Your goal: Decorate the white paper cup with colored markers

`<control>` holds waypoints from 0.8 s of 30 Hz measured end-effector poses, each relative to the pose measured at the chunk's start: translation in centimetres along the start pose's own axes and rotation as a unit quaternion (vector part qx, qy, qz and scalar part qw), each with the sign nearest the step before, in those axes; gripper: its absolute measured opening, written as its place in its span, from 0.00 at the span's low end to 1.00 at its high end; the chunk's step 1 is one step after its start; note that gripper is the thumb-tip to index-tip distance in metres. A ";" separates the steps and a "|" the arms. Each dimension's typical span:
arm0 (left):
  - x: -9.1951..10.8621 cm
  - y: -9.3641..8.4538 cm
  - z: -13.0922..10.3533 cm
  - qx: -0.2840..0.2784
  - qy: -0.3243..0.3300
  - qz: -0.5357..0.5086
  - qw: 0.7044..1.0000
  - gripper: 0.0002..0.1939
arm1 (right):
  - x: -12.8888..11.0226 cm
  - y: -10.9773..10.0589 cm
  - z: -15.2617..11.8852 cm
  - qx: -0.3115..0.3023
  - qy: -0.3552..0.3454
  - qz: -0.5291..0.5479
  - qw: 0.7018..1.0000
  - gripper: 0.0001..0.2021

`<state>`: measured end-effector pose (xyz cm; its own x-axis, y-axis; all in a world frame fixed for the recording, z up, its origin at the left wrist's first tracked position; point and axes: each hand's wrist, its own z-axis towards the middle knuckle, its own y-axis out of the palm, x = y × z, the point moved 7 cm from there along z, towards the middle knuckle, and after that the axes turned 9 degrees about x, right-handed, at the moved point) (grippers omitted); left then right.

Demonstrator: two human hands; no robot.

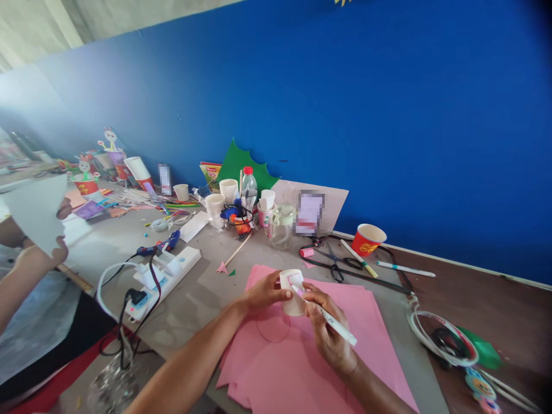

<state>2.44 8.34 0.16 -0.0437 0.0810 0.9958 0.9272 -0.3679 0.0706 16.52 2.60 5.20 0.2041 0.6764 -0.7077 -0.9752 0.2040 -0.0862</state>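
My left hand point(268, 292) is closed round the left side of a small white paper cup point(293, 305), which stands over a stack of pink paper sheets point(302, 362). In my right hand point(330, 328) is a white marker pen point(338, 329), its tip against the cup's side. Pinkish-purple outline marks show on the cup near the tip. A faint round outline is visible on the pink paper just below the cup. The fingers of my left hand behind the cup are hidden.
A white power strip point(176, 276) with plugs and cables lies left. Behind stand a glass jar point(282, 230), a red-capped bottle point(249, 187) and cups. Scissors point(338, 265), markers and a red paper cup point(366, 244) are at right. Another person's hand point(60, 230) holds white paper at far left.
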 end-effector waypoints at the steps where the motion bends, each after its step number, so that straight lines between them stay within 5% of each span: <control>1: -0.1 0.0 0.0 -0.001 0.000 -0.003 1.000 0.39 | 0.1 0.0 0.0 0.001 0.004 0.005 1.000 0.08; 17: -0.8 -0.4 0.1 -0.001 -0.002 -0.019 1.000 0.37 | 3.8 -0.8 -0.4 0.100 0.186 0.106 0.972 0.13; 24: -1.0 -0.3 0.2 -0.010 -0.002 -0.025 1.000 0.39 | 3.8 -0.9 -0.7 0.103 0.188 0.155 0.964 0.12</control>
<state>2.29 8.60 -0.88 -0.0893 0.1033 0.9906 0.9160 -0.3821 0.1224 18.13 4.50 2.13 -0.1779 0.4310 -0.8847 -0.9388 0.1953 0.2839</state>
